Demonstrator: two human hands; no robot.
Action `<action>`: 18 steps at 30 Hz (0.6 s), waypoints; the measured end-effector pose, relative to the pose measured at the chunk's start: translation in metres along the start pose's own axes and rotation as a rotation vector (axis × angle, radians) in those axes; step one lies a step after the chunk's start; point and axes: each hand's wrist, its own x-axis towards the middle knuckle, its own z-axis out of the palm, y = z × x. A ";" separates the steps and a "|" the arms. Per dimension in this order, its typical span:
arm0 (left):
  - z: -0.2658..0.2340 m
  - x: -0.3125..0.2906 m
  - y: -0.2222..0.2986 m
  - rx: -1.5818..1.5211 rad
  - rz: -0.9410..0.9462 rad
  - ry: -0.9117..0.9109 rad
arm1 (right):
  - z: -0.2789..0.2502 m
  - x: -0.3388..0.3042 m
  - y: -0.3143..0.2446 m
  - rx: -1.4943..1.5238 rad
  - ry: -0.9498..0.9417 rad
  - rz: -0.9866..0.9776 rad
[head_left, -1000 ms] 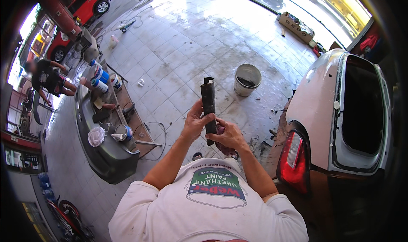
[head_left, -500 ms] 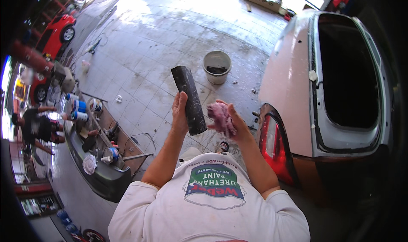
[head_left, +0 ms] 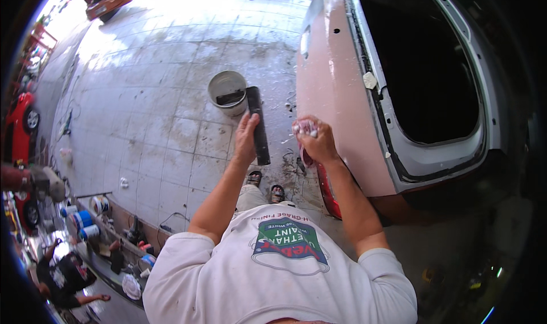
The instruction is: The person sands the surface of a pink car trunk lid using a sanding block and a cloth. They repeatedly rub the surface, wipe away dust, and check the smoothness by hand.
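My left hand (head_left: pixel 245 137) grips a long black block (head_left: pixel 260 133), shaped like a sanding block, fingers along its left side. The block stands on end in the picture, its upper end overlapping the rim of a pale bucket (head_left: pixel 232 111) on the floor. Another dark piece (head_left: pixel 230 98) lies inside that bucket. A crumpled pink-and-white rag (head_left: pixel 307 126) is squeezed in my right hand (head_left: pixel 322 144), closed beside the car's pinkish rear panel (head_left: pixel 325 79). Whether the rag touches the panel I cannot tell. Below that wrist the red tail light (head_left: pixel 329 194) shows partly.
The car's rear window opening (head_left: pixel 427 68) lies to the right. At lower left, paint cans (head_left: pixel 84 218) stand near a dark bumper (head_left: pixel 108 273), and a person in black (head_left: pixel 65 275) is there. A red car (head_left: pixel 24 124) is at far left. Grimy tiles (head_left: pixel 171 96) spread ahead.
The view has turned right, bringing the car panel closer to me. My right hand has closed tighter round the rag and moved to the panel. The block now stands more upright.
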 end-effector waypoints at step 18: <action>0.080 0.080 -0.169 1.018 0.332 -0.010 | -0.194 0.215 -0.018 -1.095 0.173 0.039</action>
